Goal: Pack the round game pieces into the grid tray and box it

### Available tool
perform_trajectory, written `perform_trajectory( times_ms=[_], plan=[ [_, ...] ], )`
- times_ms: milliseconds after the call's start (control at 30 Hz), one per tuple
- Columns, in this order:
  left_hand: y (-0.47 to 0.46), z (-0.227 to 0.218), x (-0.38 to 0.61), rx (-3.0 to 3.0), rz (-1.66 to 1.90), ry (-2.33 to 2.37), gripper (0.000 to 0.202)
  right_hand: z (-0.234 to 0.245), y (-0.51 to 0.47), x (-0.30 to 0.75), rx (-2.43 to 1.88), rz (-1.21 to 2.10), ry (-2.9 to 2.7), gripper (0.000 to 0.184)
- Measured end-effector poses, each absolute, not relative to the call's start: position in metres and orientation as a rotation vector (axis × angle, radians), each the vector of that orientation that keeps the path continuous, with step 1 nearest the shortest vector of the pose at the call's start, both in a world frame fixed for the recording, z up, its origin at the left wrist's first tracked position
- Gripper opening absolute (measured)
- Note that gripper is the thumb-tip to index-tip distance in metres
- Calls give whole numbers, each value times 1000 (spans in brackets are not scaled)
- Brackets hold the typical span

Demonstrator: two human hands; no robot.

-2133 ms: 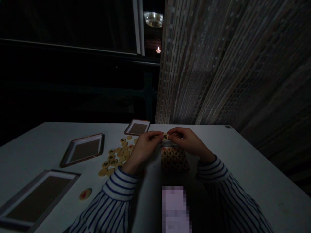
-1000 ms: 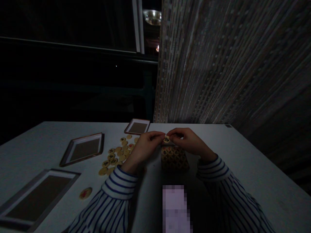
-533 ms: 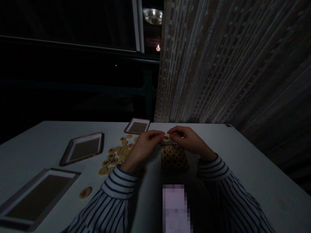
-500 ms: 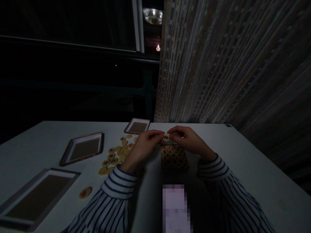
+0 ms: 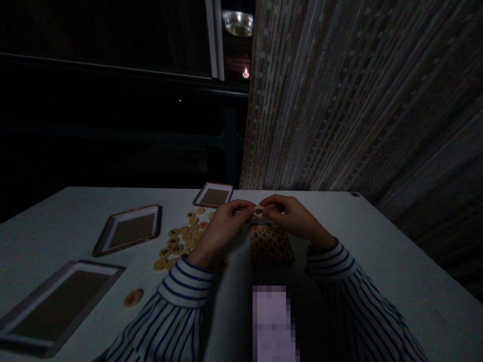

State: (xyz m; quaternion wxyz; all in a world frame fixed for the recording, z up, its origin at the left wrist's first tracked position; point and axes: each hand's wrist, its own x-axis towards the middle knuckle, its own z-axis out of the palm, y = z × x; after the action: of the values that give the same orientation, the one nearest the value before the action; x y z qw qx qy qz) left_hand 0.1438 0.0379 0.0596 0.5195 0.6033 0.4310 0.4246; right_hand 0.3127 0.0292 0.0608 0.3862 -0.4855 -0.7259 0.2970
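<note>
My left hand (image 5: 222, 229) and my right hand (image 5: 292, 217) meet above the table and pinch one round pale game disc (image 5: 258, 211) with a dark mark between their fingertips. Right below the disc stands a small box (image 5: 270, 245) packed with more marked discs. A loose heap of discs (image 5: 183, 241) lies on the table just left of my left wrist. Both sleeves are striped white and dark blue.
Three shallow framed trays lie on the white table (image 5: 396, 271): one near left (image 5: 56, 304), one middle left (image 5: 130, 231), a small one at the back (image 5: 214, 195). A single disc with a red mark (image 5: 133, 297) lies apart. A curtain (image 5: 358, 95) hangs behind the table.
The hands keep holding the disc in almost the same spot; it turns slightly between the fingers. The view shifts a little.
</note>
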Motion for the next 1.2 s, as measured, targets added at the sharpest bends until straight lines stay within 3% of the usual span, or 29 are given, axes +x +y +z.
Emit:
perform_trajectory(
  times_ms=[1200],
  plan=[
    [39,59,143,1433,993,1035,20,60,30,312,-1241,709,-1890,21]
  ],
)
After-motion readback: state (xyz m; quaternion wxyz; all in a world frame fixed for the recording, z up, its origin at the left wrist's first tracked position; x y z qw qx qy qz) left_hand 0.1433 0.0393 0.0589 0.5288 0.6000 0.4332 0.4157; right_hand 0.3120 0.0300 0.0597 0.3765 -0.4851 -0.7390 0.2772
